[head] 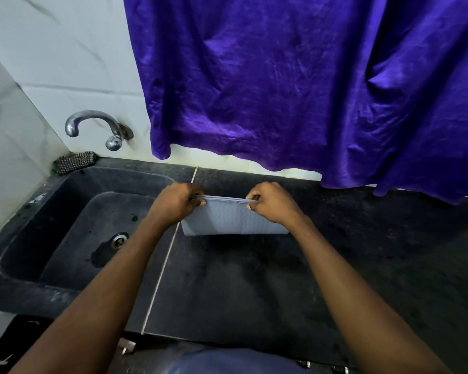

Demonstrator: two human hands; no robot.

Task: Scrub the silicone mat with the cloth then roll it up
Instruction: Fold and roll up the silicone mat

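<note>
Head view: we are looking down at a dark tabletop (254, 279) with a sink (73, 233).
Mat: we are holding the grey silicone mat (234, 220) just right of the sink, its far edge lifted, its near edge lying on the tabletop.
Left grip: our left hand (177, 202) is pinching the mat's far left corner, fingers closed.
Right grip: our right hand (272, 203) is pinching the far right corner, fingers closed.
Cloth: a checked cloth (75, 161) is lying at the sink's far left corner, under the tap (92, 126).
Curtain: a purple curtain (295, 85) is hanging beyond the sink.
</note>
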